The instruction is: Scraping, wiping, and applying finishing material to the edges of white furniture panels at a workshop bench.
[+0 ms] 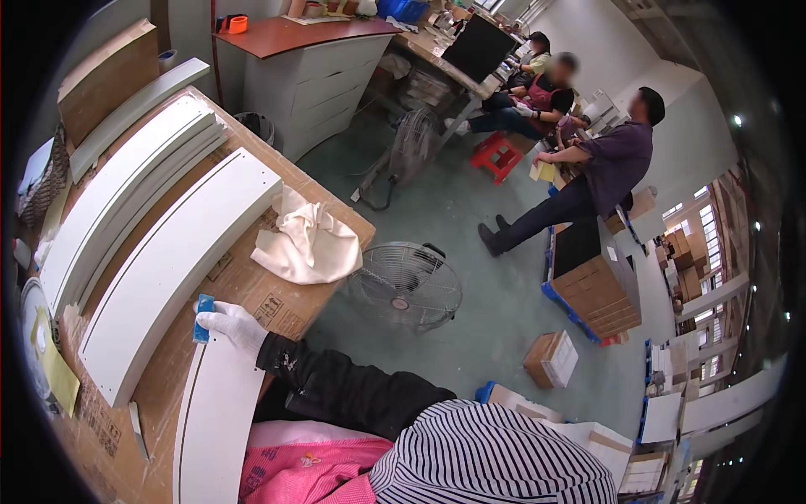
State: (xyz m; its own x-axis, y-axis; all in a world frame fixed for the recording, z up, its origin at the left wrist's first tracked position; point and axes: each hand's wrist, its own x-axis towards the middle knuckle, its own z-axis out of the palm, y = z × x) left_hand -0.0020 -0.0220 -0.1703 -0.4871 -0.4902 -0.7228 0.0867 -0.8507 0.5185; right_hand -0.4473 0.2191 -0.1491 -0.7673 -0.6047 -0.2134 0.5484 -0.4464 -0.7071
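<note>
White-gloved hand (228, 324) grips a blue block (203, 317) against a curved white panel (217, 412) on the cardboard-covered desk (285, 298)

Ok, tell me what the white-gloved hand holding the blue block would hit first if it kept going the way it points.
Probably the long curved white panel just beyond the gloved hand and small blue block; depth is unclear.
</note>
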